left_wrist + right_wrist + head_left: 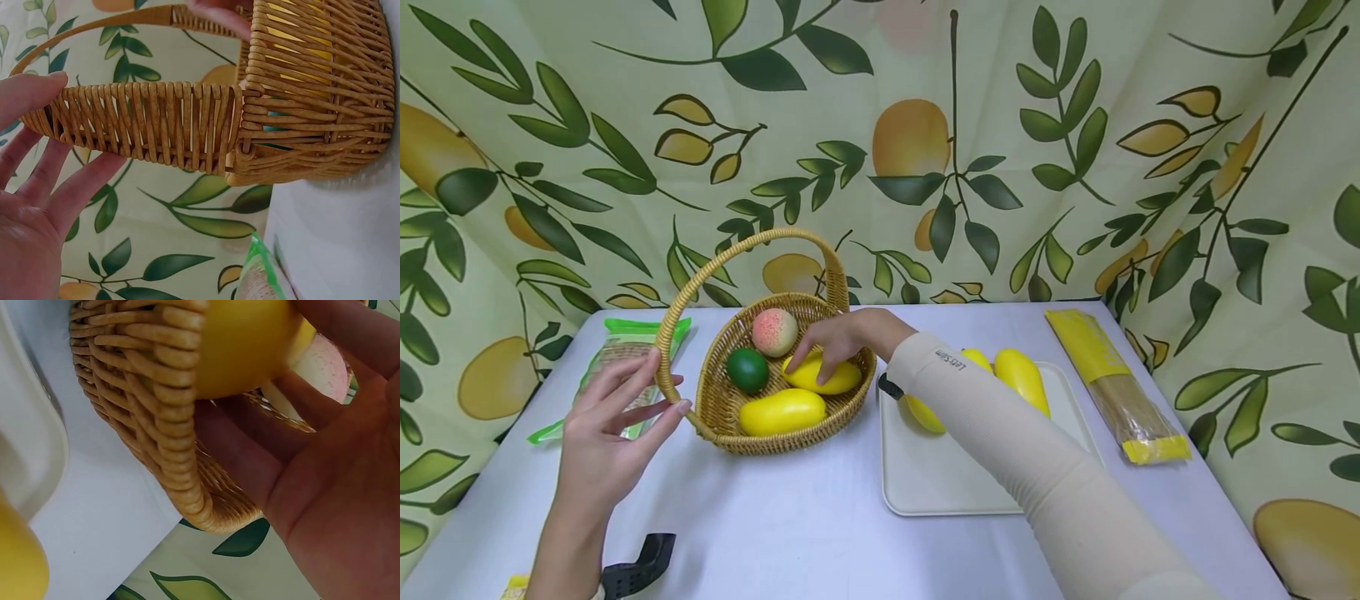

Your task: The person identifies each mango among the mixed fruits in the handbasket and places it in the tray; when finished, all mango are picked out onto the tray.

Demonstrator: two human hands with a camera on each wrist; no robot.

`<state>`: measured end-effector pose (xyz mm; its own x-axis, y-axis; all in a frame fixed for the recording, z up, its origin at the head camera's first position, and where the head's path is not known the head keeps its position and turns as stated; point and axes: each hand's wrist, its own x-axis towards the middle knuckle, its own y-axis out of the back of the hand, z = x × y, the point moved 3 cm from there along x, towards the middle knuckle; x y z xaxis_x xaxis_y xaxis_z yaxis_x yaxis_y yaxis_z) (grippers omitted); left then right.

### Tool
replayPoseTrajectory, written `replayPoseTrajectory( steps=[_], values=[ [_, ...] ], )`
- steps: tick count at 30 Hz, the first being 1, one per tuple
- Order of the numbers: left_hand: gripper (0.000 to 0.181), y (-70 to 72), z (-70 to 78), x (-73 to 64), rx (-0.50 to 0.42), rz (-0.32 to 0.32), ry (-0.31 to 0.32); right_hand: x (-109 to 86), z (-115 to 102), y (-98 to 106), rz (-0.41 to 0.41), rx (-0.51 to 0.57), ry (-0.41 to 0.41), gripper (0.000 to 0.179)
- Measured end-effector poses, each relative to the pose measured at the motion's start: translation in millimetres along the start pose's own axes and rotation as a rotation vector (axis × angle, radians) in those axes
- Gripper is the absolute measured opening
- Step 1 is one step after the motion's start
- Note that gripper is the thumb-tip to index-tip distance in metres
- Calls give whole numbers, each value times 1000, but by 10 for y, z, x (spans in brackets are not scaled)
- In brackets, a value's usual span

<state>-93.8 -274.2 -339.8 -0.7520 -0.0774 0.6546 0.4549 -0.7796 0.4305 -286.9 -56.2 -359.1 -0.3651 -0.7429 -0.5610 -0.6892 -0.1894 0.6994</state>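
My left hand (pixel 613 417) pinches the handle of a wicker basket (pixel 711 408) between thumb and fingers, on the basket's left side. In the left wrist view the thumb lies over the woven handle (pixel 156 122), with fingers beneath it. Over the basket's right side, my right hand (pixel 835 337) grips a yellow mango (pixel 842 379). The right wrist view has its fingers around the mango (pixel 250 350), close to the rim. A second mango (pixel 782 412), a dark green fruit (pixel 747 370) and a pinkish peach (pixel 774 332) lie in the basket too.
Right of the basket, a white tray (pixel 955 496) holds several yellow mangoes (pixel 1022 379), partly hidden by my right sleeve (pixel 1000 433). A yellow-labelled noodle packet (pixel 1116 387) lies at the far right. Behind my left hand is a green-edged packet (pixel 640 333). A leaf-patterned curtain (pixel 985 208) surrounds the table.
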Motion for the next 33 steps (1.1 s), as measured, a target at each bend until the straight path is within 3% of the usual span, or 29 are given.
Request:
replayPoseTrajectory(
  steps=[7, 14, 24, 33],
  values=[
    [77, 0, -12, -8, -7, 5, 6, -29, -31, 0, -55, -14, -23, 53],
    [80, -6, -20, -7, -34, 6, -24, -52, -49, -9, -70, 57, -65, 53],
    [80, 1, -9, -4, -11, 5, -19, -98, -39, 115, 4, -46, 88, 54],
    [78, 0, -13, -7, -20, 4, -14, -382, -146, 374, 54, 27, 180, 58]
  ],
)
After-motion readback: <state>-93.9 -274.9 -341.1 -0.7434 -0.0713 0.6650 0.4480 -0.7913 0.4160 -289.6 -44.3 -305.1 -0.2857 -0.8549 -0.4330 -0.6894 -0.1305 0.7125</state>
